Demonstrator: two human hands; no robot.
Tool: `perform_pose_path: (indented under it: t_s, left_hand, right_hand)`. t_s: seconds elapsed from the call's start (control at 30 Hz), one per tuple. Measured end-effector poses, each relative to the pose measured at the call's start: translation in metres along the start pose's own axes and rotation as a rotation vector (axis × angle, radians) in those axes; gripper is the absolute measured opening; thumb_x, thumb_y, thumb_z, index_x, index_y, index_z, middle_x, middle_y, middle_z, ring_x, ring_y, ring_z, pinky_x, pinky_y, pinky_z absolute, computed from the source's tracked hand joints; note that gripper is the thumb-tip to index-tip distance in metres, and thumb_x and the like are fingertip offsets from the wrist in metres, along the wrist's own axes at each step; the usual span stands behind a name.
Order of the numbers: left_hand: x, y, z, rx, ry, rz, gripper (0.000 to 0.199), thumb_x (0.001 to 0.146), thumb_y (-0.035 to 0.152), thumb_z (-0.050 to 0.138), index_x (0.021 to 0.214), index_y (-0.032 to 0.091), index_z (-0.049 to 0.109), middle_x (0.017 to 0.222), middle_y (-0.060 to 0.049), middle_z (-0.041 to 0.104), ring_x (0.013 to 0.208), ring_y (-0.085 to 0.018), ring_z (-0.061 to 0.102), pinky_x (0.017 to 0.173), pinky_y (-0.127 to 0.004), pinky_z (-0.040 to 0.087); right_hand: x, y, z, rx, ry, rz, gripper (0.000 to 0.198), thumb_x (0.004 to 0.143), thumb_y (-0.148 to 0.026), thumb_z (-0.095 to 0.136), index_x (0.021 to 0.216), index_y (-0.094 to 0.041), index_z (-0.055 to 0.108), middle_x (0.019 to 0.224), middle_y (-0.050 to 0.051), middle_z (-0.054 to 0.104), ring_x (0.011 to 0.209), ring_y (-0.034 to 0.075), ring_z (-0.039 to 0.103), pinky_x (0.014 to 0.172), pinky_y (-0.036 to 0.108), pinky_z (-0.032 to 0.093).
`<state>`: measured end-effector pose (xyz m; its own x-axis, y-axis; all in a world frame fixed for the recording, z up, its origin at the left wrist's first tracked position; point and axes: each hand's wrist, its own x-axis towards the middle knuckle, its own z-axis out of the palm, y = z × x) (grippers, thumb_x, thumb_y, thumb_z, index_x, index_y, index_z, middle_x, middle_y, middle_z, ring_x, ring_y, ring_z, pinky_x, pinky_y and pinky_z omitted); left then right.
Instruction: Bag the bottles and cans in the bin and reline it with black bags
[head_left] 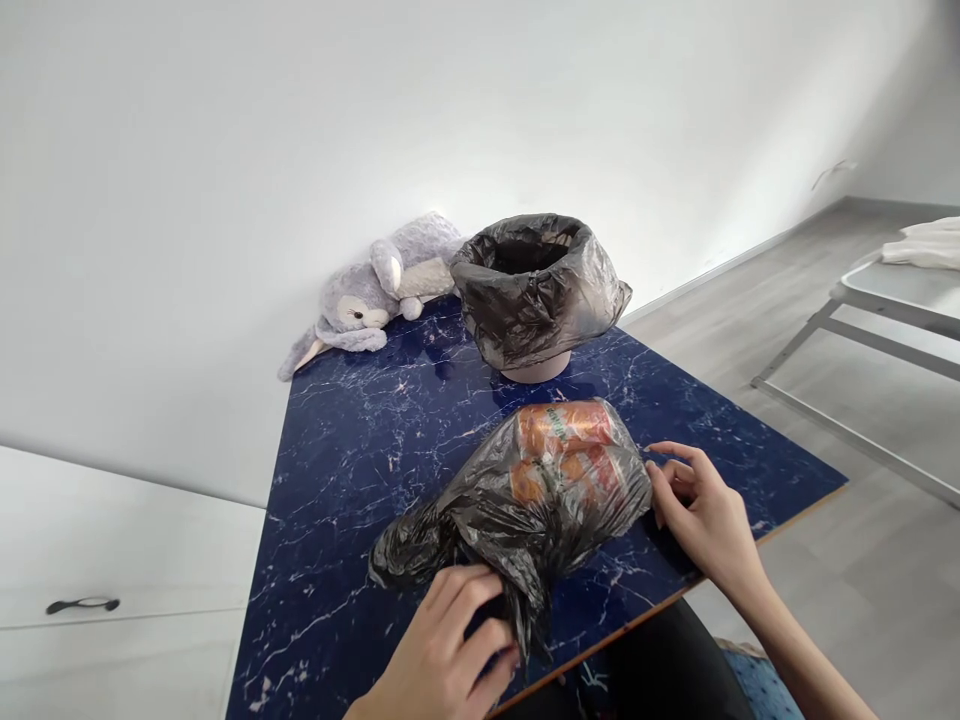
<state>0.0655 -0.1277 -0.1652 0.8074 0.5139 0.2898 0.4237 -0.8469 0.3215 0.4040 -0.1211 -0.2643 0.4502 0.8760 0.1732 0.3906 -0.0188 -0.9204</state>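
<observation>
A thin black plastic bag [495,520] lies on its side on the blue table. Orange-red drink cans [566,425] show through its far right end, and its loose, crumpled part spreads toward the left and the near edge. My left hand [457,640] is at that loose part, with curled fingers closed against the plastic; the fingertips are partly hidden. At the can end, my right hand [697,515] has its thumb and index finger apart, by the edge of the bag, holding nothing.
Behind the bag stands a small bin [536,368] lined with another black bag. A grey plush toy [360,300] lies against the wall. The marbled blue table [337,450] ends close to my lap. White drawers [127,560] are at left, a metal-framed rack [862,330] at right.
</observation>
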Motion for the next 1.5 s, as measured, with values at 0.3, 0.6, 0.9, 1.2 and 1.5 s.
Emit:
perform_pose_path:
  t_s: [0.3,0.6,0.9,1.2,1.5]
  left_hand:
    - [-0.005,-0.002,0.030,0.034,0.143,-0.352,0.056,0.093,0.014,0.070,0.143,0.020,0.047,0.131,-0.019,0.060,0.122,-0.034,0.066,0.095,-0.050,0.063]
    - [0.019,0.000,0.019,0.187,0.222,-0.081,0.010,0.102,0.013,0.063,0.105,0.023,0.064,0.111,-0.012,0.061,0.110,-0.030,0.062,0.091,-0.044,0.058]
    - [0.006,0.023,0.021,-0.050,0.097,0.149,0.014,0.107,0.011,0.054,0.111,0.020,0.063,0.091,-0.005,0.081,0.084,-0.019,0.076,0.109,-0.044,0.061]
    - [0.006,0.029,0.024,-0.163,0.009,0.120,0.032,0.103,0.003,0.041,0.128,0.016,0.058,0.113,-0.013,0.080,0.106,-0.025,0.076,0.104,-0.044,0.063]
    - [0.019,0.010,0.016,0.021,-0.025,-0.258,0.020,0.112,0.015,0.043,0.130,0.022,0.050,0.112,-0.010,0.076,0.105,-0.027,0.076,0.093,-0.045,0.064]
  right_hand:
    - [-0.002,0.005,0.000,-0.044,-0.015,0.012,0.034,0.108,-0.052,0.055,0.127,-0.025,0.057,0.060,-0.009,0.053,0.050,0.016,0.055,0.054,0.027,0.043]
    - [-0.002,0.008,0.000,-0.052,-0.011,-0.008,0.033,0.108,-0.051,0.056,0.128,-0.024,0.059,0.060,-0.009,0.054,0.050,0.016,0.056,0.056,0.027,0.046]
    - [-0.002,0.008,0.000,-0.066,-0.013,-0.014,0.030,0.107,-0.051,0.055,0.121,-0.025,0.062,0.062,-0.008,0.054,0.052,0.017,0.056,0.058,0.029,0.046]
    - [-0.002,0.007,-0.002,-0.081,-0.031,-0.025,0.030,0.107,-0.052,0.054,0.117,-0.025,0.064,0.063,-0.007,0.054,0.053,0.017,0.056,0.057,0.029,0.045]
    - [-0.002,0.011,-0.001,-0.078,-0.024,-0.017,0.029,0.106,-0.053,0.054,0.116,-0.027,0.064,0.063,-0.007,0.055,0.053,0.016,0.057,0.057,0.029,0.045]
